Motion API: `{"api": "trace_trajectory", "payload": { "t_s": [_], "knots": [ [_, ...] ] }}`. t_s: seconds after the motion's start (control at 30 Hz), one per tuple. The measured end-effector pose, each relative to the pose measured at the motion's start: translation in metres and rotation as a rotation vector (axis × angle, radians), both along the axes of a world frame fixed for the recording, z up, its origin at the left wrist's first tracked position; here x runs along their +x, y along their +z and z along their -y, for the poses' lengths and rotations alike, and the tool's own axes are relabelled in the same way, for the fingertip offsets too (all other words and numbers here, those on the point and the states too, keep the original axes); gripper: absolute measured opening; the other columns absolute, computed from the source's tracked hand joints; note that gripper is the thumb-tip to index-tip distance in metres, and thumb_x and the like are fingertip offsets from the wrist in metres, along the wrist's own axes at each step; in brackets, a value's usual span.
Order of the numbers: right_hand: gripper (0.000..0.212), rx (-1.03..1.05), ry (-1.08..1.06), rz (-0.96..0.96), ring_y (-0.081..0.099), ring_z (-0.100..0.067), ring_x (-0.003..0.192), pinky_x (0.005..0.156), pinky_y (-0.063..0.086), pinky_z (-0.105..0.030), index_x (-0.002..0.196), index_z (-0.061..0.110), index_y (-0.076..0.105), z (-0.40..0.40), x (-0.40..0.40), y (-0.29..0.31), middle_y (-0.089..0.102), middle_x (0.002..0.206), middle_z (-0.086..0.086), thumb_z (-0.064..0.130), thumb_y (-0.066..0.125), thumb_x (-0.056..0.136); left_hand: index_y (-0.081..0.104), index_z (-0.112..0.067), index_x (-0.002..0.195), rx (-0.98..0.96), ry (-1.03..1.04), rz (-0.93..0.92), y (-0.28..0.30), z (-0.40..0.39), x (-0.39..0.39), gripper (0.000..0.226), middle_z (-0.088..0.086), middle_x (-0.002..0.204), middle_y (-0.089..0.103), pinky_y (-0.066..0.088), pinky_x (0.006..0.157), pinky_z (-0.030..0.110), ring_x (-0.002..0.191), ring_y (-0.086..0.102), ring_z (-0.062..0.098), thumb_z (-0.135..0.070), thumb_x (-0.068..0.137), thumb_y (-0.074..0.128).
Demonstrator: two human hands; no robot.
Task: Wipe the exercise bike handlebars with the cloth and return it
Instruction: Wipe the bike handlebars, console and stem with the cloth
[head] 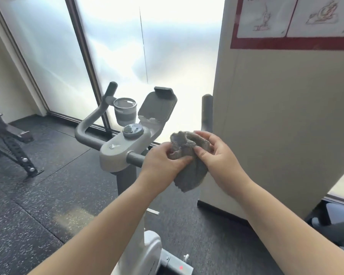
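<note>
Fuzzy grey terry cloth (189, 155); matt, perhaps foam-covered handlebars (87, 124); speckled rubber floor (38, 195).

Bright corner of a gym, seen as I looked down past my arms.

Ahead of me stood a frosted window (159, 56) in dark frames (85, 62), glowing white and washing out whatever lay behind it. To my right rose a cream pillar (282, 116) with a dark baseboard, and a red-bordered poster (294, 20) of sketched exercise figures hung high on it. The floor (40, 195) was dark speckled rubber laid in tiles, with a pale patch of light on it near me. At my far left a black perforated metal rack (10, 147) stood on angled legs.
</note>
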State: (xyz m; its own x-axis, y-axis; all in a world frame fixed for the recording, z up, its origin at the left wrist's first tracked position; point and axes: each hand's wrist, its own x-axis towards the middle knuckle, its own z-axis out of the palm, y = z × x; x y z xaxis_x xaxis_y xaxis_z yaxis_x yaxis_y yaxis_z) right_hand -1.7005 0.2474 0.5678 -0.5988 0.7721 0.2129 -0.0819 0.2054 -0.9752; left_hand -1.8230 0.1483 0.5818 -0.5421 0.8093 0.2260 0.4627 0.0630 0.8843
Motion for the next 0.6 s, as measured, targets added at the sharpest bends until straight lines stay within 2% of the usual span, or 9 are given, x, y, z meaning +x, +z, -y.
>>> {"api": "trace_trajectory", "payload": {
  "t_s": [0.07,0.13,0.23,0.3,0.43,0.53,0.6],
  "knots": [
    [0.034,-0.008,-0.033,-0.003,0.066,-0.020,0.104,0.091,0.054,-0.045,0.120,0.024,0.060,-0.018,-0.005,0.009,0.069,0.112,-0.004,0.015,0.065,0.087,0.066,-0.028,0.078,0.021,0.011,0.049,0.008,-0.012,-0.020,0.012,-0.011,0.076,0.071,0.054,0.059,0.016,0.067,0.066,-0.002,-0.025,0.075,0.078],
    [0.032,-0.002,-0.065,0.003,0.068,-0.021,0.098,0.084,0.057,-0.040,0.116,0.021,0.063,-0.032,-0.010,0.016,0.071,0.106,-0.006,0.014,0.069,0.085,0.067,-0.028,0.078,0.029,0.007,0.046,0.012,-0.027,-0.037,0.010,-0.011,0.078,0.071,0.053,0.065,0.016,0.072,0.066,0.000,-0.025,0.077,0.076],
    [0.028,0.061,-0.163,0.008,0.070,-0.017,0.086,0.070,0.057,-0.025,0.107,0.023,0.068,-0.049,-0.020,0.019,0.072,0.099,-0.007,0.015,0.073,0.081,0.067,-0.026,0.088,0.035,-0.020,0.039,0.014,-0.054,-0.053,0.006,-0.009,0.083,0.072,0.055,0.079,0.032,0.084,0.067,0.011,-0.024,0.083,0.070],
    [0.027,0.066,-0.181,-0.012,0.068,-0.015,0.080,0.067,0.055,-0.023,0.106,0.022,0.067,-0.056,-0.022,0.019,0.071,0.099,-0.010,0.014,0.073,0.081,0.066,-0.025,0.090,0.059,-0.038,0.062,0.013,-0.066,-0.059,0.006,-0.007,0.084,0.072,0.054,0.083,0.043,0.085,0.067,0.015,-0.023,0.085,0.067],
    [0.021,0.072,-0.242,-0.046,0.063,-0.012,0.081,0.071,0.053,-0.025,0.104,0.023,0.068,-0.082,-0.020,0.022,0.069,0.099,-0.010,0.016,0.069,0.085,0.065,-0.027,0.094,0.152,-0.094,0.091,0.023,-0.093,-0.062,0.013,-0.001,0.088,0.072,0.051,0.086,0.053,0.089,0.067,0.022,-0.030,0.082,0.062],
    [0.015,0.086,-0.370,-0.050,0.063,-0.013,0.091,0.081,0.053,-0.032,0.099,0.033,0.068,-0.111,-0.019,0.026,0.067,0.098,0.002,0.024,0.064,0.088,0.065,-0.026,0.097,0.193,-0.143,0.064,0.043,-0.124,-0.063,0.009,-0.001,0.093,0.072,0.052,0.086,0.051,0.091,0.067,0.021,-0.021,0.090,0.060],
    [0.015,0.066,-0.409,-0.045,0.063,-0.017,0.097,0.085,0.053,-0.035,0.096,0.036,0.066,-0.130,-0.019,0.027,0.067,0.099,0.003,0.023,0.060,0.090,0.064,-0.028,0.095,0.201,-0.168,0.042,0.054,-0.150,-0.065,0.010,0.000,0.096,0.072,0.053,0.086,0.050,0.092,0.067,0.021,-0.019,0.091,0.059]
  ]
}}
